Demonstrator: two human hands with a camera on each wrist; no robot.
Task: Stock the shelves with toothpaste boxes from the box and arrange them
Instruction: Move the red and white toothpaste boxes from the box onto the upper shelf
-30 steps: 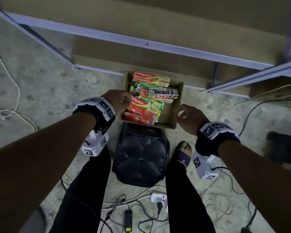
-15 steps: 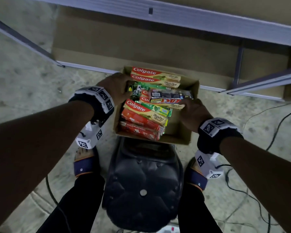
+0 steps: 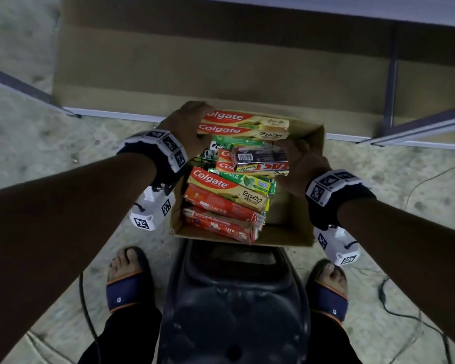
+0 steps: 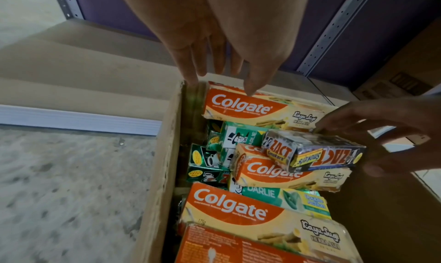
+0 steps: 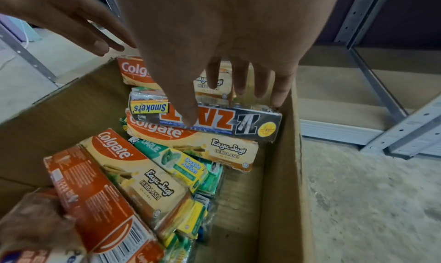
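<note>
Head view: dark stool [image 3: 234, 306] abuts cardboard box [image 3: 294, 232], feet [image 3: 128, 279] flanking.

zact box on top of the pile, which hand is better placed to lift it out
Right. The right hand already spans the Zact box, thumb on its front, fingers behind. The left hand reaches for a Colgate box at the far end.

Open floor space remains along the right inner wall of the cardboard box [image 3: 304, 232]. Piled toothpaste boxes [image 3: 226, 203] fill its left and middle. A dark stool [image 3: 234, 306] stands at its near side.
</note>
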